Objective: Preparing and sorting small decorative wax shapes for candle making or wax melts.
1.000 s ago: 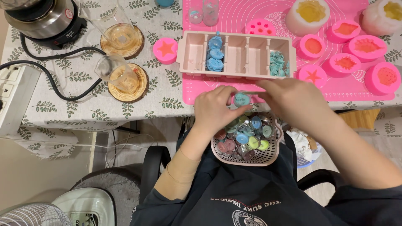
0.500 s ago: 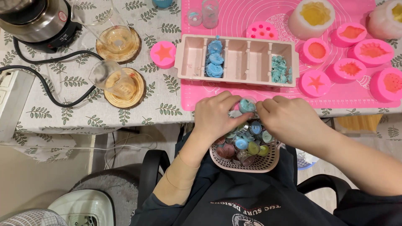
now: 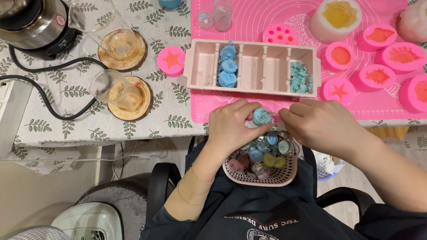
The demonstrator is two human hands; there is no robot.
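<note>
Bright, even indoor light falls from above; shadows stay soft (faint under the hands [image 3: 275,126]), with sharp focus and slight edge distortion.

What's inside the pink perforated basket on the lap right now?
The basket holds a pile of small tealight cups with blue, green, pink and purple wax. The left hand and right hand cover its upper part, so what lies there and beneath the pile cannot be seen.

Left hand [image 3: 231,126] pinches a blue tealight [image 3: 262,116] above the basket [image 3: 262,175].
</note>
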